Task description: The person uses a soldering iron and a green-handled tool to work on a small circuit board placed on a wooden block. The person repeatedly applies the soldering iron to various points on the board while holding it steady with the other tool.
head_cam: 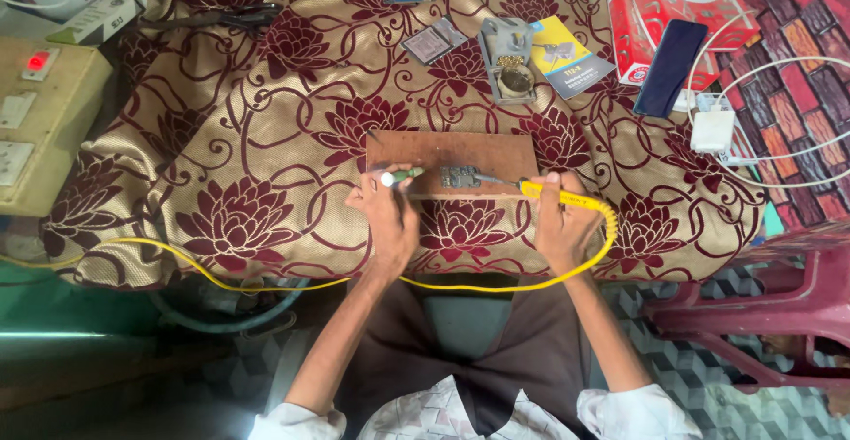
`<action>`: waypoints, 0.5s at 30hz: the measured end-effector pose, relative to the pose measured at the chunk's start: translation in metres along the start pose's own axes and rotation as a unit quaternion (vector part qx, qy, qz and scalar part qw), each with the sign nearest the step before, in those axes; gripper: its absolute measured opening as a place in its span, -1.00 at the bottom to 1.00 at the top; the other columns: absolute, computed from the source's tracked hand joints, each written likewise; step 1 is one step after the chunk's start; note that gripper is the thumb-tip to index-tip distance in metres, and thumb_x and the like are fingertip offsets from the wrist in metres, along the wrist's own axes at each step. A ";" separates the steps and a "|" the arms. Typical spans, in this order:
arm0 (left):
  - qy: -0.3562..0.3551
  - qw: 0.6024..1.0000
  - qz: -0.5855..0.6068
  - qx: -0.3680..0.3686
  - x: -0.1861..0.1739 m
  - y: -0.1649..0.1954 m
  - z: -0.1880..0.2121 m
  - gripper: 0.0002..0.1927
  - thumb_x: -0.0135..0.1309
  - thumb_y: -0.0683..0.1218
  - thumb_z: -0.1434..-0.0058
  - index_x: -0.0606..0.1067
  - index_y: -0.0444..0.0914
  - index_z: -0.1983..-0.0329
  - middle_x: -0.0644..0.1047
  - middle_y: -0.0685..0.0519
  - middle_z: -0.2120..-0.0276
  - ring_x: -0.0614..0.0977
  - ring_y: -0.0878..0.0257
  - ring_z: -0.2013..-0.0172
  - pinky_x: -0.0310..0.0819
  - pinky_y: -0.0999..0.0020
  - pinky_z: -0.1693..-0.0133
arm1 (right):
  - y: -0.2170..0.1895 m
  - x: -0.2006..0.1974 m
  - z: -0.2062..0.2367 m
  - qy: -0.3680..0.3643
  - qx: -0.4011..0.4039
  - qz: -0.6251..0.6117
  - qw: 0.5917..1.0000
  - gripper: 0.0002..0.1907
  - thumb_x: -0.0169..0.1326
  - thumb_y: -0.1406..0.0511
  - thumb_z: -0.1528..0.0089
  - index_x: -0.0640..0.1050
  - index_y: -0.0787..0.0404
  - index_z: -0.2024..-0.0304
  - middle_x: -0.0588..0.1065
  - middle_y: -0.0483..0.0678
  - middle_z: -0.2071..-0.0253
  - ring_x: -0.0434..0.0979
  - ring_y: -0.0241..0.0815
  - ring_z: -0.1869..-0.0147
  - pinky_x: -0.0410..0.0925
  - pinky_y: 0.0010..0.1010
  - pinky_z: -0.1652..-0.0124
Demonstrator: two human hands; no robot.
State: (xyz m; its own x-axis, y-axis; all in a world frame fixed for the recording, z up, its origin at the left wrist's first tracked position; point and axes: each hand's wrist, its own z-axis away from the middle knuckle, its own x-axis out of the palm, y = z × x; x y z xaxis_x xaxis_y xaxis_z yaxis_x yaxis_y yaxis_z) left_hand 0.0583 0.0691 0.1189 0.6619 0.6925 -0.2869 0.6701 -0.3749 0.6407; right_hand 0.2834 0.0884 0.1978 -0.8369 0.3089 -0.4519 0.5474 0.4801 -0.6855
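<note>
A person sat at a table draped in a gold cloth with dark red flowers (266, 139), seen from above. A flat brown wooden board (452, 152) lay near the table's front edge, at its middle. On the board's front edge sat a small grey circuit board (459, 176).

The left hand (385, 214) was closed around a slim green tool with a white end (400, 176), holding it level and pointed toward the circuit board. The right hand (558, 223) was clamped on a yellow-handled soldering iron (553, 194), its metal tip touching or just beside the circuit board. The iron's yellow cord (266, 282) looped off the front edge and ran away to the left.

Toward the back edge stood a grey metal soldering stand (509, 59), with a yellow-and-blue card (567, 55) just beside it. Near the right edge lay a red cardboard box (664, 15) with a dark phone (670, 68) on it, and a white charger (713, 128). A beige switchboard with a red light (35, 112) sat at the left edge.
</note>
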 end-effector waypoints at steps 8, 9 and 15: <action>-0.057 0.997 0.047 -0.030 0.001 0.022 0.014 -0.82 -0.06 -0.27 -0.31 0.45 -0.25 0.05 0.51 0.00 0.18 0.36 0.13 0.19 0.03 0.17 0.03 | 0.021 -0.032 0.034 0.051 -0.083 -0.005 0.995 -0.68 -0.11 0.26 -0.49 0.54 0.34 0.23 0.55 -0.03 0.49 0.60 -0.25 0.42 0.39 -0.45 0.37; -0.058 0.997 0.047 -0.024 0.001 0.026 0.016 -0.82 -0.06 -0.27 -0.31 0.44 -0.24 0.05 0.51 0.00 0.16 0.37 0.14 0.19 0.02 0.17 0.03 | 0.026 -0.035 0.040 0.047 -0.061 -0.020 0.997 -0.69 -0.10 0.26 -0.49 0.54 0.35 0.21 0.55 -0.03 0.48 0.60 -0.25 0.41 0.40 -0.46 0.36; -0.061 0.998 -0.005 -0.029 0.004 0.053 0.032 -0.75 -0.04 -0.27 -0.28 0.47 -0.24 -0.01 0.43 -0.05 0.17 0.35 0.10 0.17 0.02 0.18 0.05 | 0.060 -0.050 0.063 0.083 0.018 -0.169 0.982 -0.71 -0.13 0.26 -0.50 0.49 0.37 -0.05 0.58 0.03 0.20 0.55 -0.28 0.21 0.40 -0.49 0.20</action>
State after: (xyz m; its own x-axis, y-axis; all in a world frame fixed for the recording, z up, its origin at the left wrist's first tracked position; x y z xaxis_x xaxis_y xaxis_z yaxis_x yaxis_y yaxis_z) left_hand 0.1075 0.0325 0.1288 0.6937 0.6149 -0.3751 0.6584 -0.3303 0.6763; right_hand 0.3584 0.0500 0.1428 -0.9585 0.2676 -0.0986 0.2359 0.5498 -0.8013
